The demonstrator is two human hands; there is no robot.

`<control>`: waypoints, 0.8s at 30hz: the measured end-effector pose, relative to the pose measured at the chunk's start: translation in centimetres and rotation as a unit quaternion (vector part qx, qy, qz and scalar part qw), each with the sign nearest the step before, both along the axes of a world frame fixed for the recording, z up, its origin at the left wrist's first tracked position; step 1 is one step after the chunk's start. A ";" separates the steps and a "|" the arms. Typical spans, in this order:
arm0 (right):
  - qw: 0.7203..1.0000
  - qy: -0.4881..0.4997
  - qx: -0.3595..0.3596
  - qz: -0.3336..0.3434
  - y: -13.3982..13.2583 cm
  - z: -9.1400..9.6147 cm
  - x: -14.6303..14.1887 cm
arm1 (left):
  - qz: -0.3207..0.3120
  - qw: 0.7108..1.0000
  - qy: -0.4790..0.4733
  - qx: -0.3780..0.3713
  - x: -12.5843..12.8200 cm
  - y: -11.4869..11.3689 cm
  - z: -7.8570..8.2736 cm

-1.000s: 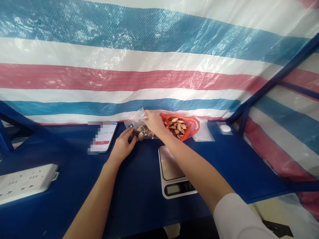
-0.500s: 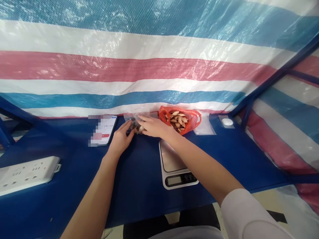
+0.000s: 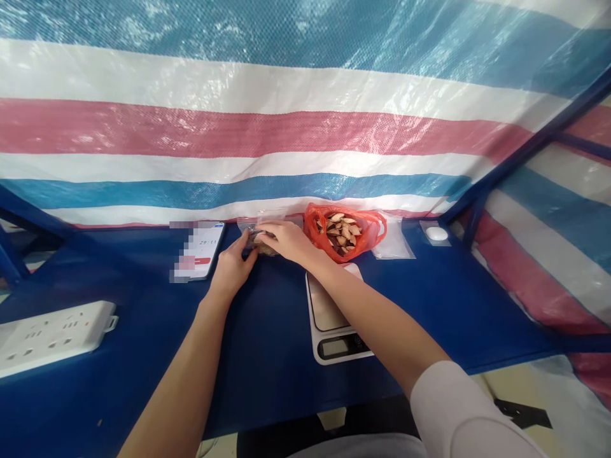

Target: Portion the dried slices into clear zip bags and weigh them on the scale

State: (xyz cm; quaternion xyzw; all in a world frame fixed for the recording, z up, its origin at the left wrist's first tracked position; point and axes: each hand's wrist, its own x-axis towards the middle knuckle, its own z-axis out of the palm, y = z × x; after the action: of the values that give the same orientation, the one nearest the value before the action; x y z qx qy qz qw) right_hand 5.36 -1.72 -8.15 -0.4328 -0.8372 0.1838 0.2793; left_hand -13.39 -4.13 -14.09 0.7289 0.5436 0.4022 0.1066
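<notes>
A small clear plastic bag (image 3: 261, 236) with brown pieces inside lies on the blue table (image 3: 143, 299) near the striped tarp wall. My left hand (image 3: 233, 268) pinches its left end with closed fingers. My right hand (image 3: 282, 238) lies over the bag's top, fingers curled onto it, so most of the bag is hidden. Just to the right stands an open red plastic bag (image 3: 344, 233) full of tan slices. A white kitchen scale (image 3: 330, 318) sits under my right forearm, nothing on its steel plate.
A phone (image 3: 198, 250) with a lit screen lies left of the hands. A white power strip (image 3: 50, 337) rests at the far left. Flat clear bags (image 3: 395, 245) and a small white round device (image 3: 436, 233) lie at the back right. Blue frame bars rise on both sides.
My right hand came down from holding the bag's raised top and now presses onto the bag on the table. My left hand stayed at the bag's left end. The view tilted slightly.
</notes>
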 end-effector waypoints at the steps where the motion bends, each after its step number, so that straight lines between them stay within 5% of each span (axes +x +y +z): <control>1: 1.000 0.006 -0.006 0.009 0.2 -0.3 0.0 | 0.004 1.000 0.004 0.005 0.1 0.0 0.1; 8: 0.997 -0.045 -0.028 0.050 -0.5 0.2 1.6 | -0.014 0.999 0.035 0.035 0.6 -0.7 0.6; 13: 0.993 -0.114 0.008 -0.006 -2.5 0.8 2.7 | -0.024 0.995 0.054 0.076 1.0 -0.6 1.9; 19: 0.987 -0.158 0.018 -0.038 -3.6 -0.8 3.3 | -0.127 0.976 0.162 0.066 2.3 1.3 3.9; 24: 0.980 -0.194 0.040 -0.017 -3.5 -2.0 3.0 | -0.150 0.960 0.230 0.048 2.5 1.9 3.5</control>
State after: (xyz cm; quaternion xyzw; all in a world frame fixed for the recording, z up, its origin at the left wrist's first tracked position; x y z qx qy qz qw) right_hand 8.34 -5.19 -10.11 -0.4629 -0.8746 0.0577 0.1322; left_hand -10.91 -2.24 -10.63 0.8792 0.4182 0.2283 0.0030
